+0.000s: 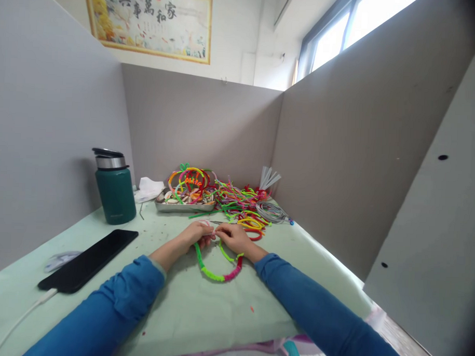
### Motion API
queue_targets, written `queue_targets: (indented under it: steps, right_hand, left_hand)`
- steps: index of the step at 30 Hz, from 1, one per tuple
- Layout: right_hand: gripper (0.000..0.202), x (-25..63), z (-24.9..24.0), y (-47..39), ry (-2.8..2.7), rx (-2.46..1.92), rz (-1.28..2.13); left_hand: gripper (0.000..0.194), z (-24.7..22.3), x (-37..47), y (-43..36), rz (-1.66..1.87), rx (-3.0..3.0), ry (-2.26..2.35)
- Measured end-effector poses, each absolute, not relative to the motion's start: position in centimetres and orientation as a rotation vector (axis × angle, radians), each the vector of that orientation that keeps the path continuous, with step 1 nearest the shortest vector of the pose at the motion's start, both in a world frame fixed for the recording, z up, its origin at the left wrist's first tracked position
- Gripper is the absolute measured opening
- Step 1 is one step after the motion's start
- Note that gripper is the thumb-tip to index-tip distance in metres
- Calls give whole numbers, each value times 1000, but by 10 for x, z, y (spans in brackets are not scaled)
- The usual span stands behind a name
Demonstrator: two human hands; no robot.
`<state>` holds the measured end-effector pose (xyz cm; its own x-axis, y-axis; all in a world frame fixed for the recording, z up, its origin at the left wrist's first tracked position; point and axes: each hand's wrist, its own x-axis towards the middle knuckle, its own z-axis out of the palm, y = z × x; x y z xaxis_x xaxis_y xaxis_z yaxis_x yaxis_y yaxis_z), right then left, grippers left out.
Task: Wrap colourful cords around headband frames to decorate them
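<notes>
My left hand (198, 235) is closed on a pink pipe cleaner (208, 223), whose loop shows above the fingers. Close against it, the fingers of my right hand (232, 237) pinch the same pink piece. Below both hands hangs a curved band of fuzzy pipe cleaner (210, 274), coloured green, lime and magenta. Its upper ends run up behind my hands, so how they join the pink piece is hidden. Just beyond my right hand lie yellow and red pipe cleaner loops (252, 223).
A metal tray (185, 208) holds small pieces and finished-looking bands. Beside it are a heap of pipe cleaners (237, 199) and a grey coil (273, 213). A green bottle (115, 192) and a black phone (89, 260) on a white cable stand left. Grey partitions (202, 119) enclose the table.
</notes>
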<state>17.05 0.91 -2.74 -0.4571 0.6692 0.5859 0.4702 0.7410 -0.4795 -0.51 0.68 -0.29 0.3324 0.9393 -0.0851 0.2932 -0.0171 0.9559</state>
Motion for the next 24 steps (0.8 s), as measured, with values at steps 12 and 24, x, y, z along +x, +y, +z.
queue_targets:
  steps: [12, 24]
  right_hand:
    - [19, 173, -29, 13, -2020, -1024, 309]
    - [20, 174, -29, 13, -2021, -984, 368]
  left_hand:
    - [30, 4, -9, 1, 1017, 2334, 1569]
    - [22, -4, -3, 3, 883, 2687, 1375]
